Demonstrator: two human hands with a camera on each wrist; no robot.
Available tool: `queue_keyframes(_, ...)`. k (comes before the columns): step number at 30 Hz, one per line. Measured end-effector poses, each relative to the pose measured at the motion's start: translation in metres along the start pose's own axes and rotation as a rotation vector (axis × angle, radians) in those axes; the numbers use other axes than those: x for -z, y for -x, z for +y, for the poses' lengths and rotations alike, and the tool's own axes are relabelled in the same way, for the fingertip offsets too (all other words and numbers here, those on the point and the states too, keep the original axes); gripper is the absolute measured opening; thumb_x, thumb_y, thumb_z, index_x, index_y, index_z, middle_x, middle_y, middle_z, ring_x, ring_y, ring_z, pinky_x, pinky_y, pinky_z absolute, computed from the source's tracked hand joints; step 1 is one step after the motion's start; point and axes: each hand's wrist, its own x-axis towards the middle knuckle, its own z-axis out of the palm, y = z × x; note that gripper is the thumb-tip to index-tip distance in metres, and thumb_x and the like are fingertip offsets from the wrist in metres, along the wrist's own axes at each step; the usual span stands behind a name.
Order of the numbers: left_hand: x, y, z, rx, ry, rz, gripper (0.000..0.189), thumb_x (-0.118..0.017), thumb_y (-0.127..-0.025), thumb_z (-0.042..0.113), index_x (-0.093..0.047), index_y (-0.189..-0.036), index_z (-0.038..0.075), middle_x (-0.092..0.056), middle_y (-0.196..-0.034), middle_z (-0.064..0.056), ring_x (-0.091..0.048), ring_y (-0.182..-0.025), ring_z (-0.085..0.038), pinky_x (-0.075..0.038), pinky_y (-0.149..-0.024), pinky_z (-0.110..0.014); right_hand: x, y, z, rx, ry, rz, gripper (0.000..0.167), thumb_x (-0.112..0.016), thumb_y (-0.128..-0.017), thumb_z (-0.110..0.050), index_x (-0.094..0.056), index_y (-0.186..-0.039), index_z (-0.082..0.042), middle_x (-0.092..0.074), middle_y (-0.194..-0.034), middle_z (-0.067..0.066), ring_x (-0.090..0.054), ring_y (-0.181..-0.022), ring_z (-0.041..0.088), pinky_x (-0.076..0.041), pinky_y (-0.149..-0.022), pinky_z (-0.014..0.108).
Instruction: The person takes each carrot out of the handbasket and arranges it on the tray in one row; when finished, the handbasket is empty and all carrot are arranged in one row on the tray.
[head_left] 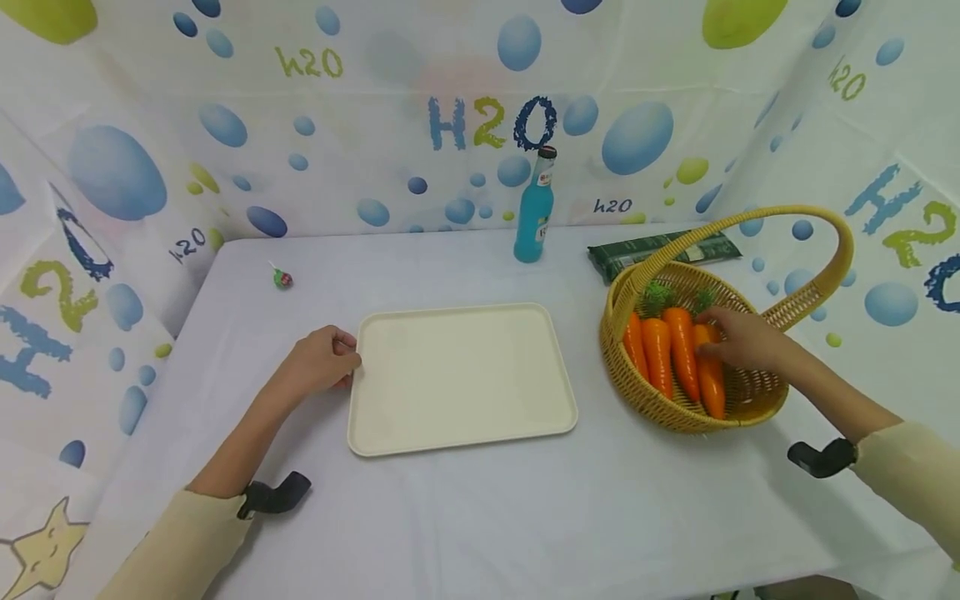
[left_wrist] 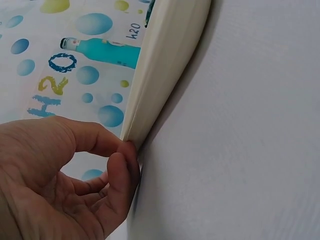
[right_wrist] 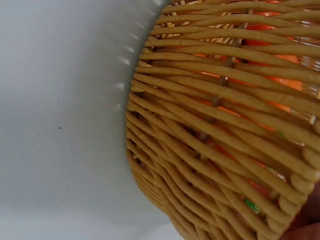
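My left hand [head_left: 318,362] pinches the left rim of a cream rectangular tray [head_left: 461,379] lying on the table. Seen close in the left wrist view, thumb and fingertips of the hand [left_wrist: 75,175] meet at the tray's edge [left_wrist: 167,60]. On the right, my right hand [head_left: 738,340] reaches into a wicker basket [head_left: 637,392] and grips the rightmost orange carrot [head_left: 710,383] near its top. Several carrots with green tops lie side by side in the basket. In the right wrist view, the basket's woven wall [right_wrist: 215,115] hides most of that hand.
A blue bottle [head_left: 534,212] stands behind the tray. Behind the basket lies a dark green packet [head_left: 712,248]. A small wrapped lollipop [head_left: 282,277] is at the far left. The basket's tall handle [head_left: 836,242] arches above the right hand.
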Motion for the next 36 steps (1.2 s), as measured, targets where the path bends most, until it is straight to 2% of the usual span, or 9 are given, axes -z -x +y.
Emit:
queue_keyframes(7, 0.001, 0.002, 0.004, 0.0, 0.008, -0.002, 0.041, -0.056, -0.092, 0.014, -0.049, -0.125, -0.008, -0.062, -0.097, -0.015, -0.063, -0.071, -0.018, -0.052, -0.065, -0.03, 0.019, 0.02, -0.002, -0.08, -0.106, 0.024, 0.066, -0.066, -0.094, -0.039, -0.043, -0.137, 0.004, -0.049, -0.128, 0.035, -0.061, -0.096, 0.038, -0.054, -0.076, 0.051)
queue_keyframes(13, 0.003, 0.003, 0.004, -0.023, 0.008, 0.006, 0.044, -0.056, -0.091, 0.012, -0.047, -0.129, -0.008, -0.061, -0.1, -0.015, -0.064, -0.072, -0.018, -0.052, -0.065, -0.031, 0.052, 0.056, -0.027, -0.122, -0.193, 0.09, 0.075, -0.063, -0.094, -0.047, -0.034, -0.145, 0.0, -0.043, -0.133, 0.031, -0.063, -0.1, 0.041, -0.056, -0.074, 0.048)
queue_keyframes(16, 0.004, 0.005, 0.003, -0.022, 0.008, 0.005, 0.045, -0.056, -0.091, 0.012, -0.046, -0.13, -0.008, -0.06, -0.1, -0.015, -0.064, -0.071, -0.018, -0.053, -0.064, -0.031, 0.061, 0.077, -0.042, -0.116, -0.209, 0.137, 0.076, -0.064, -0.094, -0.045, -0.033, -0.147, 0.0, -0.042, -0.131, 0.03, -0.062, -0.101, 0.044, -0.057, -0.073, 0.047)
queue_keyframes(18, 0.004, 0.005, 0.002, -0.02, 0.012, 0.004, 0.045, -0.056, -0.091, 0.011, -0.047, -0.13, -0.008, -0.06, -0.099, -0.015, -0.064, -0.07, -0.018, -0.053, -0.064, -0.031, 0.064, 0.093, -0.051, -0.114, -0.222, 0.184, 0.071, -0.065, -0.095, -0.039, -0.034, -0.146, -0.001, -0.043, -0.131, 0.028, -0.064, -0.097, 0.04, -0.057, -0.07, 0.042)
queue_keyframes(23, 0.002, 0.005, 0.002, -0.026, 0.027, -0.012, 0.045, -0.058, -0.091, 0.011, -0.047, -0.129, -0.009, -0.061, -0.099, -0.016, -0.064, -0.07, -0.019, -0.053, -0.063, -0.031, 0.065, 0.128, -0.063, -0.005, -0.269, 0.341, 0.057, -0.069, -0.092, -0.005, -0.039, -0.14, -0.001, -0.043, -0.13, 0.018, -0.068, -0.08, 0.014, -0.056, -0.06, 0.026)
queue_keyframes(27, 0.001, 0.005, 0.0, -0.023, 0.006, -0.006, 0.045, -0.057, -0.091, 0.012, -0.046, -0.13, -0.008, -0.061, -0.101, -0.016, -0.064, -0.071, -0.018, -0.053, -0.064, -0.031, 0.064, 0.136, -0.089, 0.099, -0.325, 0.403, 0.06, -0.07, -0.087, 0.005, -0.044, -0.139, -0.009, -0.044, -0.127, 0.003, -0.063, -0.083, 0.002, -0.054, -0.062, 0.021)
queue_keyframes(29, 0.002, 0.005, -0.002, -0.029, -0.01, 0.002, 0.045, -0.057, -0.091, 0.013, -0.047, -0.13, -0.008, -0.062, -0.102, -0.016, -0.064, -0.072, -0.018, -0.052, -0.064, -0.031, 0.063, 0.132, -0.112, 0.172, -0.381, 0.396, 0.061, -0.069, -0.088, 0.007, -0.045, -0.14, -0.013, -0.045, -0.128, 0.0, -0.063, -0.088, 0.005, -0.054, -0.065, 0.022)
queue_keyframes(31, 0.003, 0.006, -0.002, -0.041, -0.016, 0.006, 0.045, -0.057, -0.091, 0.013, -0.047, -0.13, -0.008, -0.062, -0.103, -0.017, -0.064, -0.072, -0.018, -0.052, -0.064, -0.031, 0.061, 0.124, -0.14, 0.293, -0.449, 0.369, 0.062, -0.068, -0.087, 0.01, -0.045, -0.14, -0.011, -0.046, -0.13, 0.004, -0.065, -0.094, 0.012, -0.056, -0.067, 0.026)
queue_keyframes(36, 0.003, 0.009, 0.005, -0.063, -0.015, 0.005, 0.045, -0.057, -0.092, 0.011, -0.047, -0.13, -0.01, -0.063, -0.104, -0.019, -0.065, -0.073, -0.018, -0.052, -0.066, -0.033, 0.048, 0.085, -0.219, 0.431, -0.613, 0.199, 0.055, -0.073, -0.089, -0.006, -0.05, -0.138, -0.015, -0.05, -0.133, 0.002, -0.064, -0.106, 0.023, -0.056, -0.079, 0.035)
